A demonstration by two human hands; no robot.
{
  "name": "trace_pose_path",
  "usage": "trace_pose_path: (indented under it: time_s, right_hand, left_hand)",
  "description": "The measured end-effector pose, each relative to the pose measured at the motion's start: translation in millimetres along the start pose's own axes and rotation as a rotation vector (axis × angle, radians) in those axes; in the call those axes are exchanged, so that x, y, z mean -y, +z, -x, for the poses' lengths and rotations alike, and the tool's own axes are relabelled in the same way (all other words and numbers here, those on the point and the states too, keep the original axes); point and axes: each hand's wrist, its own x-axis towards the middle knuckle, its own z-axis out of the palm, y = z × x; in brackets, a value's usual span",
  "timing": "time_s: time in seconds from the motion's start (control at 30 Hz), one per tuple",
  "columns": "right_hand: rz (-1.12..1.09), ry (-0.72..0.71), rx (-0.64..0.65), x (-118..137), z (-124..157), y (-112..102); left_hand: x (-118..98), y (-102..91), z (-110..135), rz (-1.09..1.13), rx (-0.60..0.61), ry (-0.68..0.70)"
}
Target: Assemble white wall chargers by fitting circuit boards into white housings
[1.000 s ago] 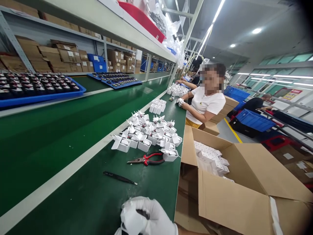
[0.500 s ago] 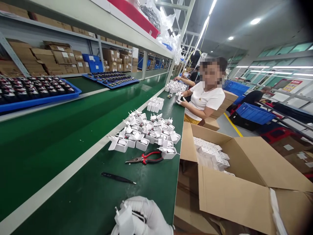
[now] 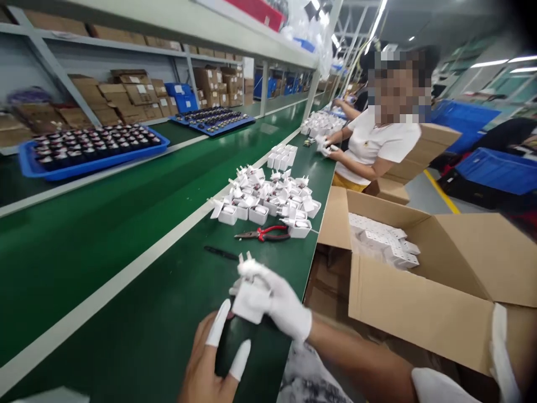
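Note:
My right hand (image 3: 283, 299), in a white glove, grips a white plug adapter (image 3: 250, 302) with two metal pins pointing up, above the green bench. Close below it on the left is my left hand (image 3: 210, 364), bare except for white finger cots on two fingers; these are spread, and nothing is held. Just beyond the adapter lie black tweezers (image 3: 220, 253), their tip end hidden. Farther back rest red-and-black long-nose pliers (image 3: 262, 233). Behind them sits a pile of open white adapter housings (image 3: 268, 196) with wires inside.
A large open carton (image 3: 394, 291) with white housings stands right of the bench edge. A co-worker (image 3: 384, 140) handles white parts farther along. Blue trays of components (image 3: 96, 159) line the far left side, under a shelf (image 3: 218, 33).
My right hand has risen from the bottom edge with the adapter and stands farther over the bench. My left hand has come into view. The whole view has shifted somewhat.

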Motion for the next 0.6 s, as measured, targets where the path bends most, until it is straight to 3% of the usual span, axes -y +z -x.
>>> trace_pose_path:
  time_s: [0.1,0.2,0.4,0.6]
  right_hand:
    - [-0.419,0.104,-0.078,29.6,3.2,-3.1]
    - [-0.607,0.145,-0.081,49.4,9.0,-9.1]
    - [-0.767,0.224,-0.108,58.4,13.7,-15.9]
    - [-0.733,0.254,-0.133,59.1,10.4,-19.5]
  left_hand:
    - [1.4,-4.4,3.3,-0.034,0.043,0.014]
    - [6.2,-5.0,4.5,-0.097,0.044,0.064]
    - [10.7,-1.2,1.8,-0.186,0.005,0.213]
    - [17.1,-2.5,0.8,-0.224,0.056,0.189]
